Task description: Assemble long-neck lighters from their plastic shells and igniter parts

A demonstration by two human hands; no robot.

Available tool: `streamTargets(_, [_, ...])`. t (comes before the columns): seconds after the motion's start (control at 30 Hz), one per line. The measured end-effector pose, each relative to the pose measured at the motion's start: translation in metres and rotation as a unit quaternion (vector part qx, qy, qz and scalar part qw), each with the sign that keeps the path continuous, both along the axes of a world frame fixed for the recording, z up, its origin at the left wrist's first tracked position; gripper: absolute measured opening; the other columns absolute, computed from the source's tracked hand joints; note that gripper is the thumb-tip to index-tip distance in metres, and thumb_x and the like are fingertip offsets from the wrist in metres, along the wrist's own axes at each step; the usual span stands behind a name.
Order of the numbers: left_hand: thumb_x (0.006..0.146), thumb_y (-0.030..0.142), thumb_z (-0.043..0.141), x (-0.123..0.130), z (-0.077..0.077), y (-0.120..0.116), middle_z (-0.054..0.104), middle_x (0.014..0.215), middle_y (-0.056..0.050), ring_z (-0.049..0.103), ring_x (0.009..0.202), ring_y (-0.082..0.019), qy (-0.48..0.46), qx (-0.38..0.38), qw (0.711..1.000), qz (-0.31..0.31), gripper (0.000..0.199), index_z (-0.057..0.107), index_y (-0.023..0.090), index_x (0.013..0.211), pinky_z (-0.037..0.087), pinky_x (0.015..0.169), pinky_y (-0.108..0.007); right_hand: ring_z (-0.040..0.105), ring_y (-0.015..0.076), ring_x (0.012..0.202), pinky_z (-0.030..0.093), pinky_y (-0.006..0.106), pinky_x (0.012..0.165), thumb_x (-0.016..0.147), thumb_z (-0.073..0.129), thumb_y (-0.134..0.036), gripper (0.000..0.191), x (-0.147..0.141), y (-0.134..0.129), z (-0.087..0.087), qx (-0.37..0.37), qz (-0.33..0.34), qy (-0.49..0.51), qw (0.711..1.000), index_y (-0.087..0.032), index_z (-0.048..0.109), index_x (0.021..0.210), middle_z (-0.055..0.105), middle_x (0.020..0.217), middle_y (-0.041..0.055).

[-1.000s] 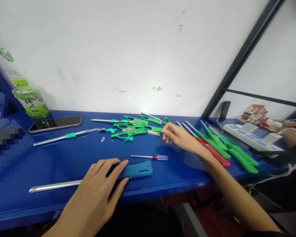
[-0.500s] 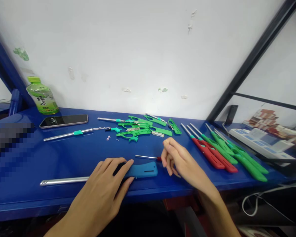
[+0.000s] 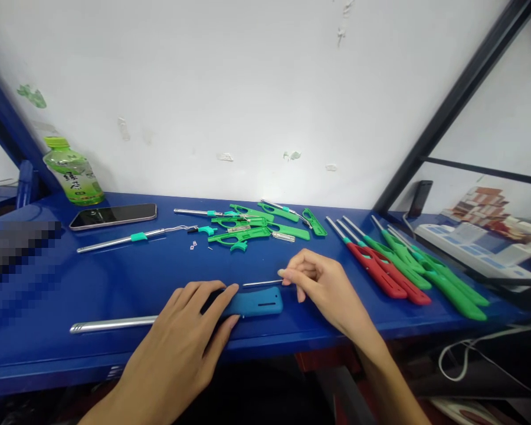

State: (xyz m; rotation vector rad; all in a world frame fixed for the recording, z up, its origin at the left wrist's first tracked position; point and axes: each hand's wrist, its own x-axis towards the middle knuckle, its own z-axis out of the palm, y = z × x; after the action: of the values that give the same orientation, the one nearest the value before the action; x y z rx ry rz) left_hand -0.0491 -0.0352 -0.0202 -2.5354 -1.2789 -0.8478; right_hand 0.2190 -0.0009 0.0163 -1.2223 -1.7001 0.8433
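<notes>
A blue long-neck lighter [image 3: 259,301] lies along the front of the table, its metal tube pointing left. My left hand [image 3: 188,333] rests over its middle, with thumb and fingers gripping its two sides. Just beyond the lighter's right end is a thin screwdriver [image 3: 263,284], shaft pointing left. The fingers of my right hand [image 3: 321,286] are closed around its handle, which they cover. Behind lie green lighter shell halves [image 3: 243,237], a bare metal tube [image 3: 110,242] with wires, and tiny pale parts [image 3: 193,245].
Red lighters [image 3: 376,271] and green lighters [image 3: 458,292] lie in a row on the right. A phone [image 3: 114,216] and a green-capped bottle [image 3: 73,172] stand at the back left. A white wall [image 3: 203,88] closes off the back; a white power strip [image 3: 473,251] is beyond the dark frame.
My right hand has shifted slightly left and closed its fingers on the screwdriver's handle. My left hand stays on the blue lighter. The view has tilted a little.
</notes>
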Motion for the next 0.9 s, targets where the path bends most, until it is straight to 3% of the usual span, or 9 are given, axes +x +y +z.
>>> streamTargets(0.27, [0.110,0.036,0.049,0.000,0.000,0.001,0.070,0.130,-0.011,0.066,0.115,-0.032,0.011,0.007,1.000,-0.004,0.040,0.059,0.022,0.147,0.054,0.099,-0.051,0.064,0.0122,0.051,0.047,0.025,0.056,0.084,0.088,-0.042,0.027,-0.001,-0.003,0.001,-0.042,0.007,0.054,0.998,-0.019,0.074,0.085,0.073,0.071,-0.0014])
streamTargets(0.47, [0.110,0.035,0.049,0.001,0.000,0.001,0.070,0.130,-0.011,0.065,0.115,-0.032,0.013,0.011,1.000,-0.008,0.040,0.059,0.022,0.146,0.052,0.099,-0.049,0.066,0.0137,0.061,0.049,0.025,0.061,0.099,0.073,-0.039,0.021,-0.001,-0.005,0.002,0.001,0.016,0.021,1.000,-0.025,0.064,0.112,0.073,0.074,-0.0045])
streamTargets(0.7, [0.111,0.035,0.047,0.001,-0.001,0.001,0.069,0.130,-0.011,0.064,0.116,-0.031,0.020,0.014,1.000,-0.008,0.039,0.059,0.021,0.146,0.050,0.100,-0.050,0.049,0.0123,0.057,0.041,0.025,0.059,0.107,0.060,-0.035,0.016,-0.002,-0.013,0.004,-0.038,0.078,-0.004,0.996,-0.029,0.048,0.115,0.057,0.064,-0.0117])
streamTargets(0.9, [0.111,0.031,0.047,0.001,0.000,0.000,0.068,0.127,-0.012,0.063,0.113,-0.032,0.018,0.024,0.999,-0.014,0.037,0.059,0.019,0.144,0.050,0.097,-0.050,0.045,0.0120,0.058,0.037,0.025,0.059,0.107,0.058,-0.033,0.013,-0.008,-0.013,0.004,-0.036,0.100,-0.026,0.994,-0.030,0.047,0.114,0.052,0.065,-0.0125])
